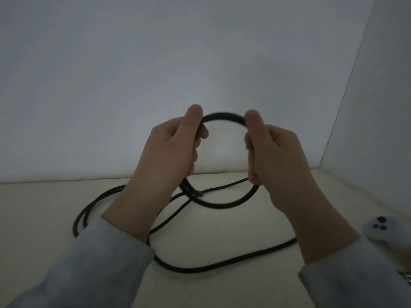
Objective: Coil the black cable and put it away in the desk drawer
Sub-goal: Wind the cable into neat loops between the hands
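A black cable (224,117) forms an upright loop held above the desk. My left hand (171,150) grips the loop's left side, thumb on top. On the loop's right side my right hand (278,156) is closed around it. The bottom of the loop hangs near the desk surface. The remaining cable trails loose over the pale desk (44,210), curving out to the left and sweeping in a wide bend under my wrists. No drawer is in view.
A white wall stands close behind the desk, and another wall closes the right side. A pale grey controller with dark buttons (381,227) lies at the right edge of the desk. A small metallic object (405,277) shows at the far right.
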{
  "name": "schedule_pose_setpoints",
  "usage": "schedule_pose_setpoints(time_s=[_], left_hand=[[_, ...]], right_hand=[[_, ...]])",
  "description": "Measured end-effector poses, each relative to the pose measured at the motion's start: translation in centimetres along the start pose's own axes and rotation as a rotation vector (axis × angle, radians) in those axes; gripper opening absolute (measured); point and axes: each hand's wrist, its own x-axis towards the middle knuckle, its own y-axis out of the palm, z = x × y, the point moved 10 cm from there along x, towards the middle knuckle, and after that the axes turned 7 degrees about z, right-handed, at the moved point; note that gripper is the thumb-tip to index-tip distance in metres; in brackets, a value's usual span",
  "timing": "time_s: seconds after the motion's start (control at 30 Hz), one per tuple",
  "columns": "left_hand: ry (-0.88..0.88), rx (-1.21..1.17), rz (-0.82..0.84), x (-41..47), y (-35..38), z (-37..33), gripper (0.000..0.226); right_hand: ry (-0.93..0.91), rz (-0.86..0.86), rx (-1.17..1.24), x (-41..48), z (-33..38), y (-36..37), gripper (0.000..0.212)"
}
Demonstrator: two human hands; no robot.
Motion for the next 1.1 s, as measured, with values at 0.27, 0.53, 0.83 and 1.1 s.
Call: schedule_pose_setpoints(time_s=[0.27, 0.53, 0.83, 1.1], left_hand=[[-0.151, -0.369, 0.107, 0.0, 3.0, 2.9, 0.053], [-0.049, -0.679, -0.110, -0.4, 0.9, 1.8, 0.048], [0.051, -0.591, -0.090, -1.0, 1.7, 0.3, 0.047], [0.053, -0.616, -0.028, -0.7, 2.6, 0.8, 0.047]], right_hand=[[0.129, -0.227, 0.500, -0.5, -1.9, -1.2, 0.051], [0.166, -0.115, 0.547, -1.3, -3.4, 3.8, 0.043], [0.422, -0.059, 0.456, -1.8, -6.5, 5.4, 0.037], [0.461, -0.095, 0.689, -1.9, -6.0, 4.8, 0.030]])
